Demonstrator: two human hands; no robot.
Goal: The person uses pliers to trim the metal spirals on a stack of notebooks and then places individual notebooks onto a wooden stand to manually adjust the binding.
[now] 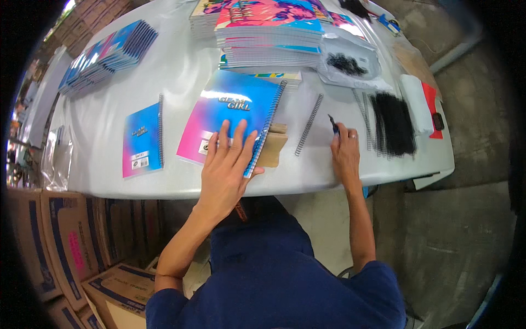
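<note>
A blue-and-pink spiral notebook (pixel 211 112) lies on the white table in front of me, its dark coil along the right edge. My left hand (pixel 227 156) rests on its lower part with fingers spread, the thumb by the coil. Partly covered by the notebook is a brown cardboard piece (pixel 272 151). To the right, my right hand (pixel 346 151) is closed around a small dark pointed tool (pixel 333 124), whose exact kind is hidden by the fingers. A loose wire coil (pixel 310 125) lies between the two hands.
Another notebook (pixel 143 140) lies at left, below a fanned notebook stack (pixel 109 55). A tall notebook pile (pixel 268 41) stands at the back. On the right are a heap of black coils (pixel 393 125) and a plastic bag (pixel 350 63) holding more. Cardboard boxes (pixel 71 241) stand lower left.
</note>
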